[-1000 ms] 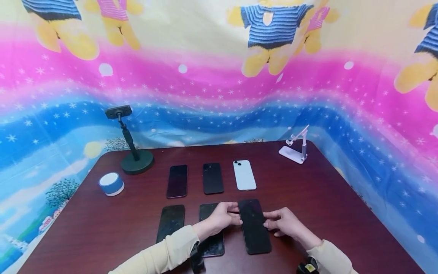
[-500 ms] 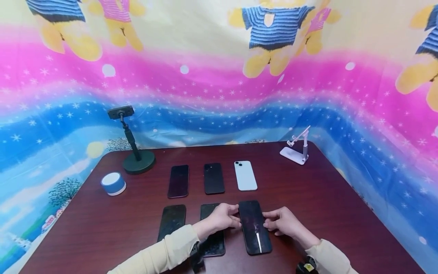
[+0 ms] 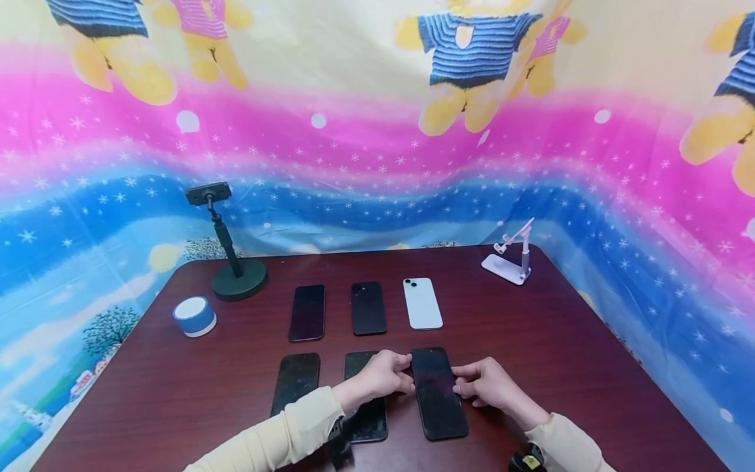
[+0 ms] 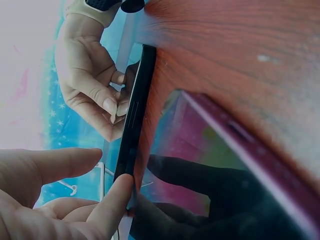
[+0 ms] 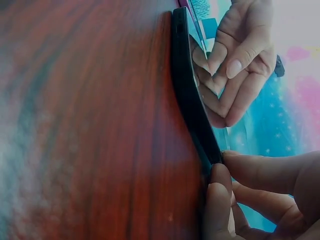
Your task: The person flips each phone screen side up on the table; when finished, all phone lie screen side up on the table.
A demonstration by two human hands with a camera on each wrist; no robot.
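Observation:
A black smartphone (image 3: 439,396) lies screen up near the front of the table, its top leaning slightly left. The left hand (image 3: 379,375) holds its left long edge; in the left wrist view one fingertip (image 4: 125,184) presses its side while another finger points over the screen. At the opposite edge, the right hand (image 3: 491,385) pinches the phone's side with thumb and fingers, seen close in the right wrist view. Under the left forearm lies another dark phone (image 3: 370,423), partly covered. Further left is a third dark phone (image 3: 297,380), its lower end hidden by the sleeve.
Behind them lie a dark phone (image 3: 307,313), a black phone (image 3: 368,308) and a white phone (image 3: 422,303) in a row. A dark green phone stand (image 3: 238,280), a blue-and-white round object (image 3: 194,317) and a small white stand (image 3: 505,269) stand further out. A printed curtain (image 3: 377,170) surrounds the table.
A bright streak of glare appeared on the held phone's screen half a second ago and is now gone. The phone has shifted very slightly toward the front; both hands keep nearly the same place.

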